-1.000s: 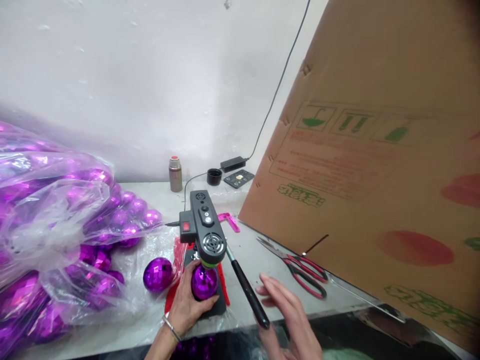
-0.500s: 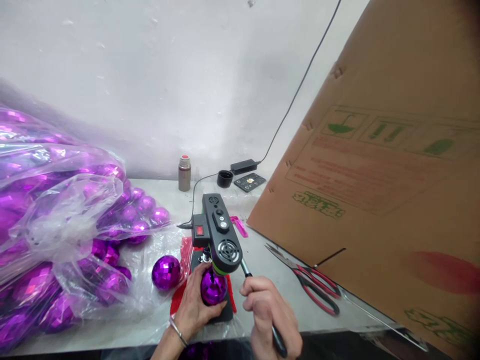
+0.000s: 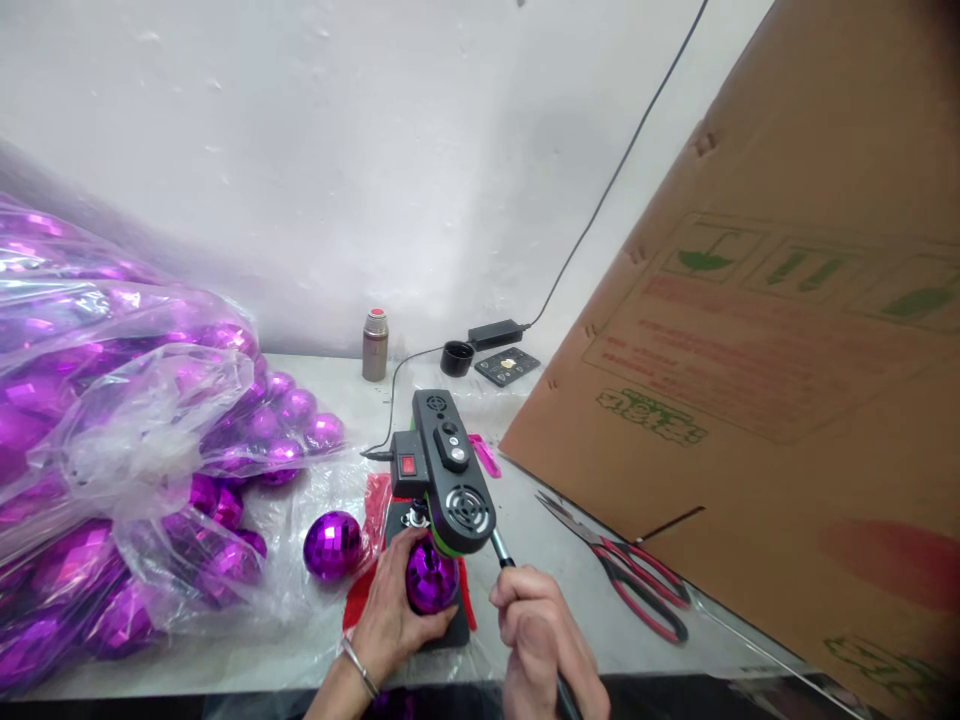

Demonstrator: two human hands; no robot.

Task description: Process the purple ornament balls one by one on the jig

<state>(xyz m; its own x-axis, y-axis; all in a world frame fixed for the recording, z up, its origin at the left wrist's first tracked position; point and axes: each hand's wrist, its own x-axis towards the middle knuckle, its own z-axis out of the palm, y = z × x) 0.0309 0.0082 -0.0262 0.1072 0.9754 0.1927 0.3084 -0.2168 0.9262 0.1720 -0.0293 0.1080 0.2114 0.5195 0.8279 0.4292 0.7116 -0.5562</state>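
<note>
My left hand (image 3: 391,604), with a bangle at the wrist, curls around a shiny purple mirrored ball (image 3: 433,578). That ball sits under the round front end of a black bench machine (image 3: 452,470) with a red switch. My right hand (image 3: 547,640) is wrapped round the black grip of the machine's metal lever (image 3: 501,546), on its right side. The machine's base is partly covered by my left hand and the ball. A second purple mirrored ball (image 3: 333,546) rests on the table to the left of my left hand.
A clear plastic bag (image 3: 142,450) full of purple balls fills the left side. Large red-handled scissors (image 3: 637,585) lie beside a leaning cardboard box (image 3: 720,400). A flask (image 3: 375,345), a black cup (image 3: 457,358) and a power adapter (image 3: 496,334) stand along the wall.
The whole view has shifted slightly. Both hands keep their holds on the ball and the lever, and I see no clear movement of the machine itself.
</note>
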